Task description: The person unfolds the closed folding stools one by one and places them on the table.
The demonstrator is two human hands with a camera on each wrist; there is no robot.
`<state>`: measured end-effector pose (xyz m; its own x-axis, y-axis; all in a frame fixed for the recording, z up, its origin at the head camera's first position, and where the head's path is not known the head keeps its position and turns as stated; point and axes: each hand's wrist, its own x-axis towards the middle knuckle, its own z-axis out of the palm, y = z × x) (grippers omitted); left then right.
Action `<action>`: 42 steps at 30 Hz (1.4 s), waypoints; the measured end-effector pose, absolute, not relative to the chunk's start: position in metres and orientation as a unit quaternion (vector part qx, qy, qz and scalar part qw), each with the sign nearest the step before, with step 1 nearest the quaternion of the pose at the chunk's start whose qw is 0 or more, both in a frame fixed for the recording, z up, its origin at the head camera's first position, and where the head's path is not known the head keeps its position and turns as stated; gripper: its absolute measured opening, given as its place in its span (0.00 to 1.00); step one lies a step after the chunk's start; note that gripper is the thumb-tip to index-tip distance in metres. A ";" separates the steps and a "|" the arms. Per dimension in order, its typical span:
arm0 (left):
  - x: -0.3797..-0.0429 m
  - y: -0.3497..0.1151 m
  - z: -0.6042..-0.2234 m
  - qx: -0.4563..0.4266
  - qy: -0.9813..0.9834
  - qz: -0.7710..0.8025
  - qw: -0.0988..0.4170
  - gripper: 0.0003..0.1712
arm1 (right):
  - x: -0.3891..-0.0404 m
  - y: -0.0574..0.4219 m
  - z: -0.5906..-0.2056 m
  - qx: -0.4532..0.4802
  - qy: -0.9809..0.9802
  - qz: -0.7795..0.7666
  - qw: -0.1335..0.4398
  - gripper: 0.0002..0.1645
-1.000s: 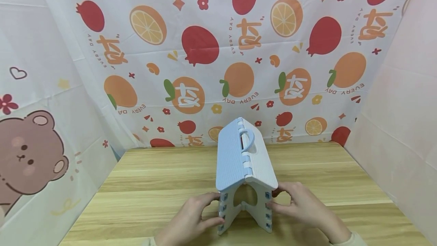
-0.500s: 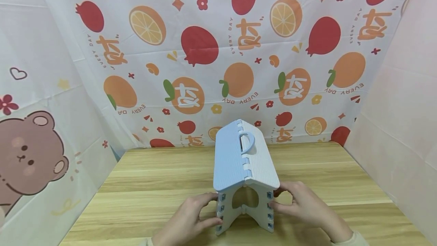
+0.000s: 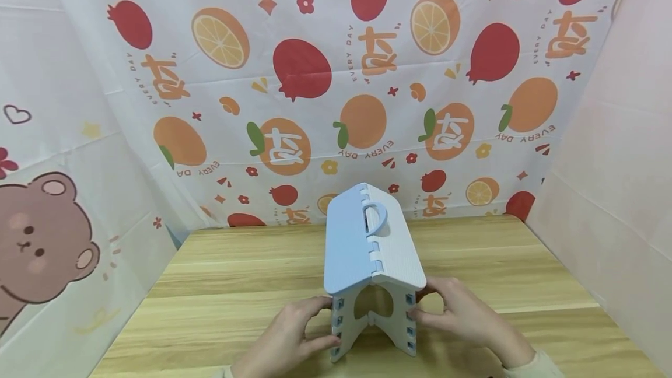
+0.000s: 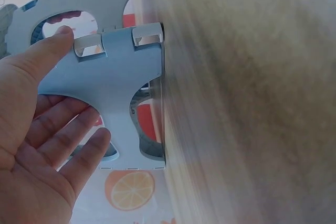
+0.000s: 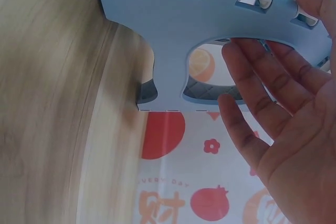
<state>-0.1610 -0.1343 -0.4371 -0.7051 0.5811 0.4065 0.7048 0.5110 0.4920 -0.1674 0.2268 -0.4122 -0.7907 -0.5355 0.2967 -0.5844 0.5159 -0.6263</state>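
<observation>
A half-folded plastic folding stool (image 3: 349,244) stands on the wooden table, its light-blue and white top halves sloping down like a roof. A loop handle (image 3: 383,220) sticks up at the ridge. Below, its hinged leg panels form a V toward me. My left hand (image 3: 289,331) grips the left panel's near edge; in the left wrist view its thumb lies on the edge and the fingers reach into the panel's opening. Opposite, my right hand (image 3: 459,314) holds the right panel's edge. The right wrist view shows its fingertips at the opening of the blue side panel (image 5: 157,19).
The wooden table (image 3: 236,284) runs back to a hanging cloth (image 3: 236,92) printed with fruit. Pale cloth walls flank it, the left one (image 3: 121,191) with a bear print and the right one (image 3: 604,150) mostly plain.
The stool's sides have spread slightly apart, and its roof-like top looks a bit wider than a second ago. Both hands keep their hold. The whole head view has shifted slightly.
</observation>
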 end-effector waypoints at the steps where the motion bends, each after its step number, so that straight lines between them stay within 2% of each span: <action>1: -0.161 -0.134 -0.437 -0.374 -0.863 -0.326 0.097 0.27 | -0.167 0.227 -0.412 0.321 -0.871 0.372 0.032 0.19; 12: -0.162 -0.133 -0.437 -0.369 -0.866 -0.320 0.108 0.28 | -0.169 0.226 -0.411 0.322 -0.874 0.364 0.035 0.18; 17: -0.164 -0.140 -0.431 -0.361 -0.872 -0.302 0.133 0.28 | -0.172 0.234 -0.406 0.331 -0.871 0.357 0.062 0.19; 24: -0.168 -0.148 -0.397 -0.307 -0.872 -0.340 0.175 0.19 | -0.174 0.250 -0.383 0.271 -0.890 0.350 0.107 0.20; 27: -0.171 -0.148 -0.381 -0.282 -0.873 -0.348 0.193 0.24 | -0.176 0.250 -0.373 0.250 -0.894 0.348 0.132 0.24; 32: -0.178 -0.139 -0.362 -0.284 -0.876 -0.330 0.206 0.37 | -0.181 0.235 -0.358 0.261 -0.891 0.338 0.150 0.34; 37: -0.186 -0.121 -0.350 -0.298 -0.879 -0.327 0.179 0.45 | -0.190 0.212 -0.348 0.291 -0.887 0.331 0.135 0.41; 42: -0.195 -0.105 -0.347 -0.316 -0.874 -0.337 0.149 0.47 | -0.196 0.198 -0.345 0.305 -0.883 0.340 0.111 0.44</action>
<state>-0.1953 -0.1051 -0.3465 -0.7554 0.4518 0.4746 0.6535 0.5727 0.4950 -0.1960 0.1975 -0.3447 -0.7892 -0.4632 0.4033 -0.6140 0.5833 -0.5317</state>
